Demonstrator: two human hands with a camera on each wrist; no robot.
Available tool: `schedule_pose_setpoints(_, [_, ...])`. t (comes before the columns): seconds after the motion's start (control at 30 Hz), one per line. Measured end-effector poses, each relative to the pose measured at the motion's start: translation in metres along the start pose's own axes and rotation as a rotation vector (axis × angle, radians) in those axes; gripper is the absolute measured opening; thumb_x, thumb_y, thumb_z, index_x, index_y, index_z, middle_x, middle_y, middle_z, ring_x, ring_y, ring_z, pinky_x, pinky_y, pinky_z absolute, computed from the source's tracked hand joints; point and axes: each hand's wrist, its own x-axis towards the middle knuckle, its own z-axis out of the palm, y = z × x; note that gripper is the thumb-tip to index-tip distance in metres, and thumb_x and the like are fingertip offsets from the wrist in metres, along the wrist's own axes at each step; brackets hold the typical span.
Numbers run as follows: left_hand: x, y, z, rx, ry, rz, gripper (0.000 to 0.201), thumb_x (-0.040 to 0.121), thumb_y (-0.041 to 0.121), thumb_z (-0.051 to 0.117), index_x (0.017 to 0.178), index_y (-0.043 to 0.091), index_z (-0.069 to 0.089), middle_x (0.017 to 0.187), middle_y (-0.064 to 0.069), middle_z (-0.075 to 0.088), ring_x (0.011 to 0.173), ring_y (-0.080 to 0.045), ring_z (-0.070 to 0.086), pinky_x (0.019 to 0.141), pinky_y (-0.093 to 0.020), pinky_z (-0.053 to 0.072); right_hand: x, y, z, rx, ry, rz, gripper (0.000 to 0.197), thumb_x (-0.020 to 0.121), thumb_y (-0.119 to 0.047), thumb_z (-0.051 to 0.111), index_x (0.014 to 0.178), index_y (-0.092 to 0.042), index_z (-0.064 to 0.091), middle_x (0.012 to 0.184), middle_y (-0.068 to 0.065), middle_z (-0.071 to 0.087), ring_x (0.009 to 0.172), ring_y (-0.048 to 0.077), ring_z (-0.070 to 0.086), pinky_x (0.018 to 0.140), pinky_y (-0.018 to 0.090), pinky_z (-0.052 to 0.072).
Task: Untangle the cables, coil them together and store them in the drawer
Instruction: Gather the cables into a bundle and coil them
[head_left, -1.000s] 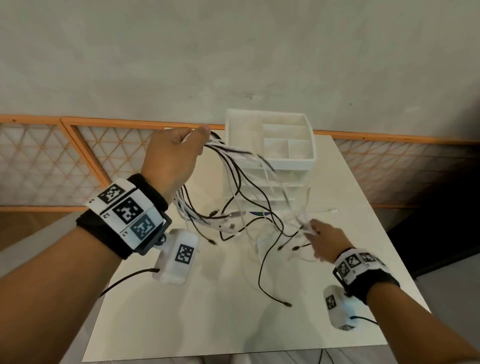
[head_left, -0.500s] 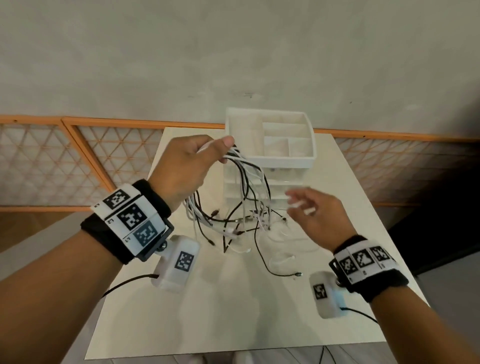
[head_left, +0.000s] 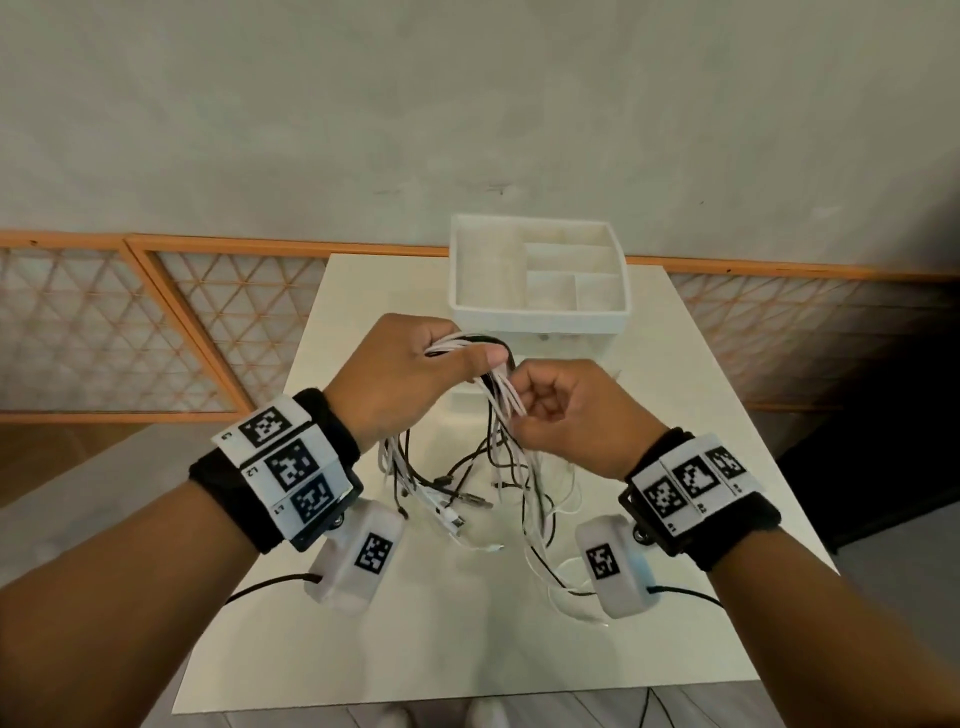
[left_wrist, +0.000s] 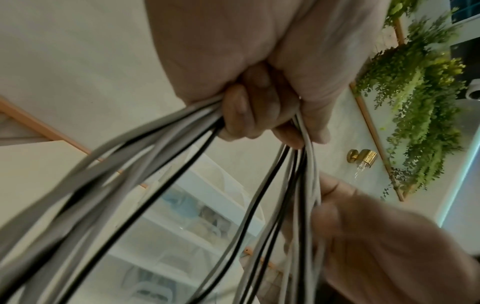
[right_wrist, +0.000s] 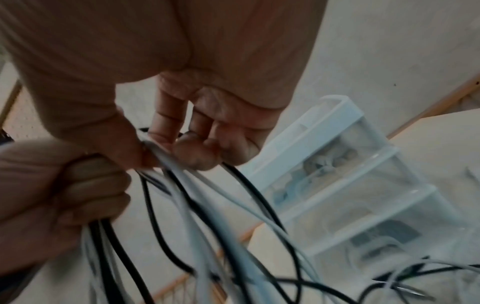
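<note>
A bundle of white and black cables (head_left: 496, 415) hangs in the air over the white table (head_left: 467, 649). My left hand (head_left: 415, 374) grips the folded top of the bundle, thumb pressed across it; the left wrist view shows its fingers (left_wrist: 254, 115) curled round the cables (left_wrist: 145, 185). My right hand (head_left: 561, 410) pinches the strands just below, between thumb and fingers (right_wrist: 166, 152), with the cables (right_wrist: 207, 216) trailing down. Loose ends and plugs (head_left: 457, 512) lie on the table. The white drawer unit (head_left: 540, 291) stands behind the hands, its clear drawers (right_wrist: 350, 195) pushed in.
The drawer unit's top tray has empty compartments. An orange-framed lattice rail (head_left: 156, 322) runs behind the table, with a grey wall above. Wrist-camera leads (head_left: 260, 587) trail off the table's near side. Bare tabletop lies in front of the hands.
My right hand rose from the table's right side and closed on the bundle just under my left hand. The left hand moved right and nearer, and the cables gathered into a tighter hank.
</note>
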Motion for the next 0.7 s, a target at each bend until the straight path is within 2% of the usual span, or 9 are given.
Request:
schedule_pose_setpoints(0.1, [0.007, -0.001, -0.015, -0.089, 0.124, -0.018, 0.038, 0.086, 0.038, 0.072, 0.074, 0.003, 0.067, 0.04, 0.014, 0.041, 0.042, -0.011, 0.027, 0.043, -0.022, 0.025, -0.008, 0.032, 0.003, -0.251, -0.067, 0.115, 0.012, 0.086, -0.01, 0.068, 0.079, -0.02, 0.068, 0.065, -0.01, 0.061, 0.053, -0.002, 0.053, 0.062, 0.022, 0.047])
schedule_pose_setpoints(0.2, [0.019, 0.003, -0.034, -0.214, 0.263, 0.001, 0.057, 0.084, 0.044, 0.073, 0.085, -0.012, 0.061, 0.047, 0.009, 0.028, 0.043, -0.016, 0.021, 0.047, -0.026, 0.02, -0.026, 0.08, 0.004, -0.533, -0.113, 0.395, 0.019, 0.094, -0.018, 0.056, 0.089, -0.026, 0.072, 0.066, -0.009, 0.066, 0.042, -0.007, 0.055, 0.054, 0.017, 0.046])
schedule_pose_setpoints(0.27, [0.023, 0.008, -0.04, -0.249, 0.307, 0.008, 0.055, 0.083, 0.044, 0.074, 0.082, -0.009, 0.062, 0.047, 0.008, 0.024, 0.043, -0.016, 0.019, 0.046, -0.026, 0.02, -0.035, 0.107, -0.005, -0.515, -0.054, 0.601, 0.022, 0.097, -0.024, 0.05, 0.096, -0.022, 0.072, 0.074, -0.001, 0.072, 0.052, 0.005, 0.066, 0.053, 0.024, 0.053])
schedule_pose_setpoints(0.33, [0.023, 0.01, -0.041, -0.268, 0.327, 0.004, 0.043, 0.084, 0.044, 0.074, 0.072, 0.004, 0.065, 0.049, 0.006, 0.022, 0.043, -0.016, 0.017, 0.046, -0.025, 0.02, -0.035, 0.122, -0.021, -0.588, -0.003, 0.688, 0.029, 0.1, -0.034, 0.045, 0.102, -0.017, 0.068, 0.089, 0.004, 0.071, 0.084, 0.027, 0.073, 0.07, 0.034, 0.058])
schedule_pose_setpoints(0.4, [0.023, 0.009, -0.038, -0.25, 0.328, 0.006, 0.039, 0.084, 0.046, 0.073, 0.062, 0.015, 0.061, 0.051, 0.003, 0.022, 0.043, -0.017, 0.018, 0.046, -0.025, 0.02, -0.03, 0.123, -0.043, -0.643, 0.16, 0.667, 0.036, 0.103, -0.041, 0.04, 0.123, -0.021, 0.063, 0.116, 0.012, 0.069, 0.111, 0.035, 0.065, 0.093, 0.037, 0.051])
schedule_pose_setpoints(0.47, [0.023, 0.008, -0.033, -0.242, 0.321, 0.003, 0.04, 0.083, 0.047, 0.073, 0.059, 0.019, 0.059, 0.052, 0.001, 0.021, 0.044, -0.017, 0.018, 0.047, -0.027, 0.019, -0.026, 0.114, -0.064, -0.569, 0.424, 0.562, 0.046, 0.102, -0.044, 0.04, 0.143, -0.023, 0.048, 0.14, 0.013, 0.057, 0.126, 0.035, 0.054, 0.106, 0.041, 0.041])
schedule_pose_setpoints(0.53, [0.023, 0.008, -0.028, -0.271, 0.313, -0.017, 0.039, 0.085, 0.044, 0.072, 0.053, 0.024, 0.062, 0.052, 0.003, 0.02, 0.047, -0.018, 0.015, 0.047, -0.029, 0.016, -0.023, 0.105, -0.076, -0.559, 0.53, 0.508, 0.049, 0.1, -0.043, 0.046, 0.146, -0.024, 0.042, 0.141, 0.014, 0.055, 0.126, 0.036, 0.053, 0.105, 0.043, 0.04])
schedule_pose_setpoints(0.6, [0.024, 0.007, -0.025, -0.286, 0.284, -0.031, 0.039, 0.088, 0.039, 0.07, 0.051, 0.028, 0.065, 0.049, 0.007, 0.019, 0.048, -0.018, 0.014, 0.047, -0.028, 0.015, -0.024, 0.098, -0.073, -0.644, 0.452, 0.524, 0.049, 0.095, -0.035, 0.057, 0.142, -0.026, 0.046, 0.137, 0.012, 0.056, 0.119, 0.035, 0.056, 0.101, 0.041, 0.044])
schedule_pose_setpoints(0.7, [0.024, 0.005, -0.022, -0.296, 0.222, -0.027, 0.037, 0.086, 0.041, 0.072, 0.067, 0.01, 0.065, 0.047, 0.011, 0.021, 0.043, -0.014, 0.017, 0.047, -0.025, 0.018, -0.023, 0.075, -0.051, -0.525, 0.446, 0.268, 0.04, 0.087, -0.021, 0.07, 0.126, -0.027, 0.061, 0.129, 0.0, 0.061, 0.096, 0.02, 0.064, 0.085, 0.028, 0.046])
